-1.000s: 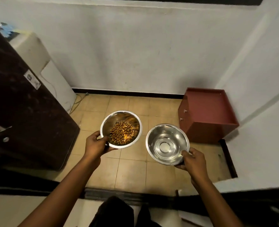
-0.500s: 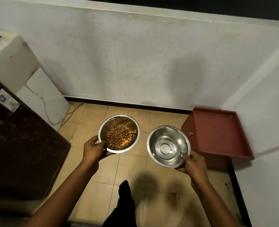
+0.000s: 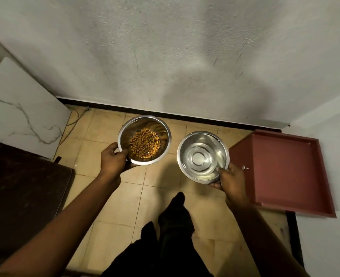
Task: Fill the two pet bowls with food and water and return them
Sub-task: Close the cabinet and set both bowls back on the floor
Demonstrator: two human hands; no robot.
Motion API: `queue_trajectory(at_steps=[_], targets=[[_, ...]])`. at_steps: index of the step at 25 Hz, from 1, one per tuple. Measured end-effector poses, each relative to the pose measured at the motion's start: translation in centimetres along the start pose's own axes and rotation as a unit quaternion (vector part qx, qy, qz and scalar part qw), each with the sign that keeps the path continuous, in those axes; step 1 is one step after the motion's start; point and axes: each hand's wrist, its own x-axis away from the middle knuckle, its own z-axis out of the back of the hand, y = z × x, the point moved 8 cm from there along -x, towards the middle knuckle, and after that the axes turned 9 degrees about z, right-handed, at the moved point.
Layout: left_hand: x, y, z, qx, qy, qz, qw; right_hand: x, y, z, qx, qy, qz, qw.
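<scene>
Two steel pet bowls hang in the air over a tan tiled floor. The food bowl (image 3: 161, 128) holds brown kibble and is gripped at its near-left rim by my left hand (image 3: 113, 159). To its right, the water bowl (image 3: 219, 144) holds clear water, and my right hand (image 3: 230, 177) grips its near-right rim. Both bowls are roughly level and a short gap apart.
A red-brown low cabinet (image 3: 285, 170) stands in the right corner. A dark brown cabinet (image 3: 21, 192) and a white marble slab (image 3: 19, 108) fill the left. The white wall (image 3: 175, 56) with a black skirting is just ahead. My dark trouser legs (image 3: 171, 226) stand on the tiled floor (image 3: 115, 206).
I have stepped closer to the wall and the view has tilted down. The bowls stay in my hands, held in the same side-by-side arrangement.
</scene>
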Motion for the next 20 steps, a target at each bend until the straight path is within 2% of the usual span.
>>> queue_trajectory(at_steps=[8, 13, 20], targets=[[-19.8, -4.0, -6.8, -0.001, 0.063, 0.025, 0.998, -18.7, 6.4, -7.2, 0.001, -0.027, -0.049, 0.998], [-35.0, -9.6, -9.0, 0.016, 0.1, 0.036, 0.994, -30.9, 15.4, -12.2, -0.002, -0.017, -0.072, 0.997], [-54.1, -21.1, -12.4, 0.005, 0.116, 0.067, 0.991, -44.7, 31.0, -18.5, -0.024, 0.028, -0.122, 0.992]])
